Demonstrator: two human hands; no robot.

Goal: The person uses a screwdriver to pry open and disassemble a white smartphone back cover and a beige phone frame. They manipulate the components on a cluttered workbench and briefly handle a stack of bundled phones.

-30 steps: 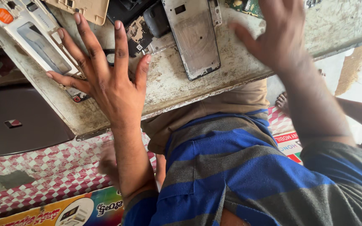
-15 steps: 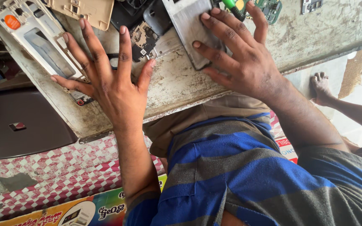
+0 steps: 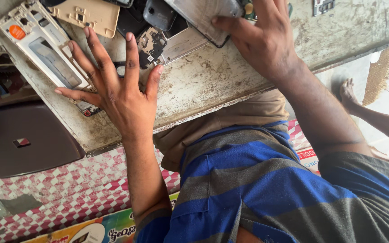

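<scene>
Hands at a crowded workbench, read left to right. White phone frame [image 3: 46, 54] with an orange sticker is lying at the far left of the worn benchtop [image 3: 212, 85], close to the bench's left edge, with a dark laptop-like lid [image 3: 23, 139] lying below that edge on a red-and-white checked cloth [image 3: 68, 189]. Left hand [image 3: 113, 96] is resting flat on the bench with fingers spread wide, holding nothing; its fingertips are lying just beside the white frame and near a beige back cover [image 3: 91, 15] and a small black circuit part [image 3: 151, 42]. Right hand [image 3: 266, 42] is pressing on a grey phone panel [image 3: 203, 13] at the top of the view, thumb on its lower edge and fingers curled over its far side, though whether it is gripping or only steadying the panel cannot be told, since the frame is cutting it off. Risk is arising chiefly at the left: a sweep of the spread fingers would likely be nudging the white frame over the edge, and loose small parts could be scattering. Bare room is lying along the near edge between the two hands; at the far right another person's foot [image 3: 350, 92] is resting well apart from the bench.
</scene>
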